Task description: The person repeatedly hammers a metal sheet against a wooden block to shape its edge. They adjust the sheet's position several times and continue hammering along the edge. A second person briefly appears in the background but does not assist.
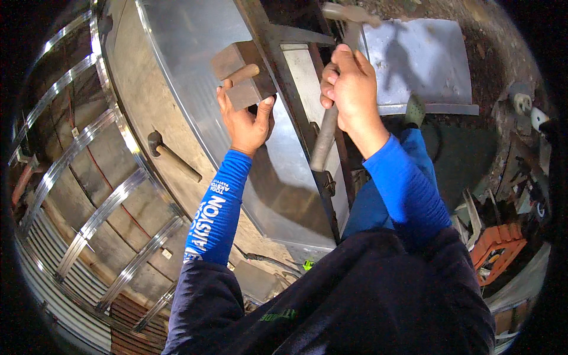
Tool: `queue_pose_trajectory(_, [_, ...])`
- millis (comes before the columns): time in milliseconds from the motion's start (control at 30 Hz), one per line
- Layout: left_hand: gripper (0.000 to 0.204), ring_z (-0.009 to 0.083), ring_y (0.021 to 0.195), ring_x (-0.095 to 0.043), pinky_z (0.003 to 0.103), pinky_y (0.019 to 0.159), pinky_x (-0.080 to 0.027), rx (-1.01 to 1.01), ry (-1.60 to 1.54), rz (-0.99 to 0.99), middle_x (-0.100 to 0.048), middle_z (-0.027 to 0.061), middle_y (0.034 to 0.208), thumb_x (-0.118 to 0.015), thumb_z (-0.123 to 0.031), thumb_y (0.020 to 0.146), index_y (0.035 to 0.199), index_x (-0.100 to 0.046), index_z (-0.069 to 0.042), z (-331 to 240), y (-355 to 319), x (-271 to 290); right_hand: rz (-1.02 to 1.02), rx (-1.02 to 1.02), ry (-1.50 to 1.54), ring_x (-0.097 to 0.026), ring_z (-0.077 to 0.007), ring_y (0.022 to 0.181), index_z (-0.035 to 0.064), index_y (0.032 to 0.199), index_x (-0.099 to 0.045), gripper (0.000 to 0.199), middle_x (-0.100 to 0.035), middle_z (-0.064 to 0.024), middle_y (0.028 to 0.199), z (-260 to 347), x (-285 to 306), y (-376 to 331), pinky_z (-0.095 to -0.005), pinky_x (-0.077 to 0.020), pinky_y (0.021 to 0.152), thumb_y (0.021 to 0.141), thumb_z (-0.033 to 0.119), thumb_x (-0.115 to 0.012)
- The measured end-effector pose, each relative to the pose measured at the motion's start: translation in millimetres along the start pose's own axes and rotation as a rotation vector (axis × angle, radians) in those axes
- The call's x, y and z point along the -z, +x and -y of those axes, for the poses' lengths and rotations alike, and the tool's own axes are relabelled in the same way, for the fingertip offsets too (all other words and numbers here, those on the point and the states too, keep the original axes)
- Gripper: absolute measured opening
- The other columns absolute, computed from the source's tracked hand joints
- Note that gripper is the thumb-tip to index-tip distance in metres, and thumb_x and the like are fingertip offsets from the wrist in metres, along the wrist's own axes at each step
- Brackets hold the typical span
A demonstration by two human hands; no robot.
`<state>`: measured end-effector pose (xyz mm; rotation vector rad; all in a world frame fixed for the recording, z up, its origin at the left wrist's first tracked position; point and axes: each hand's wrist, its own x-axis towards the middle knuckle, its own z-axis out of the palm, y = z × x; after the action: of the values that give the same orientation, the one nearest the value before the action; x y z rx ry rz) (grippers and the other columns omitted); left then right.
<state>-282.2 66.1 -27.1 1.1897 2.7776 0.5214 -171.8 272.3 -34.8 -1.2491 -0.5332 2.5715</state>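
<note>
My left hand grips a brown, squared block with a short, round wooden piece across its middle. The fingers wrap its side and the thumb lies along the near end. Under it is a shiny sheet metal panel. My right hand is closed round the handle of a hammer, raised to the right of the block. The hammer's head points away from me and is slightly blurred. To the left of the panel, a second hammer with a wooden handle lies on a tan board.
The tan board runs along the left side. Beyond it stands a shiny metal frame with several rungs. Another metal sheet lies at the far right. An orange crate and clutter sit at lower right.
</note>
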Motion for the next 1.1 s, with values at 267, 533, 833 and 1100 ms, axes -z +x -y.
queue_pose_trajectory(267, [0.068, 0.0542, 0.137, -0.038, 0.061, 0.121, -0.022, 0.052, 0.052, -0.038, -0.047, 0.0308, 0.147, -0.068, -0.054, 0.092, 0.136, -0.058, -0.003, 9, -7, -8, 0.290, -0.039, -0.430, -0.039, -0.0073, 0.042, 0.0122, 0.087, -0.047, 0.030, -0.044, 0.0029, 0.062, 7, 0, 2, -0.0267, -0.0332, 0.035, 0.108, 0.033, -0.053])
queue_pose_trajectory(533, [0.062, 0.0513, 0.138, -0.038, 0.060, 0.120, -0.024, 0.059, 0.012, -0.018, -0.044, 0.0277, 0.152, -0.068, -0.050, 0.093, 0.134, -0.061, -0.004, 11, -5, -7, 0.463, -0.078, -0.546, -0.044, -0.0087, 0.044, 0.0103, 0.088, -0.053, 0.028, -0.047, 0.0020, 0.063, 2, -8, 13, -0.0279, -0.0359, 0.036, 0.106, 0.032, -0.055])
queue_pose_trajectory(833, [0.091, 0.0434, 0.133, -0.042, 0.049, 0.114, -0.036, 0.261, -0.192, -0.072, -0.053, 0.0255, 0.134, -0.090, -0.045, 0.075, 0.139, -0.052, 0.007, 11, 7, -1, 0.084, -0.200, -0.289, -0.039, -0.0076, 0.041, 0.0150, 0.087, -0.049, 0.026, -0.041, 0.0054, 0.058, 15, 126, -28, -0.0287, -0.0323, 0.034, 0.105, 0.032, -0.058])
queue_pose_trajectory(1100, [0.106, 0.0318, 0.132, -0.047, 0.044, 0.112, -0.043, 0.232, -0.487, -0.102, -0.042, 0.0182, 0.139, -0.097, -0.036, 0.070, 0.145, -0.038, 0.009, 31, 11, -7, -0.136, -0.348, -0.391, -0.041, -0.0067, 0.042, 0.0145, 0.090, -0.049, 0.027, -0.044, 0.0053, 0.061, -29, 192, -94, -0.0275, -0.0342, 0.034, 0.100, 0.031, -0.068])
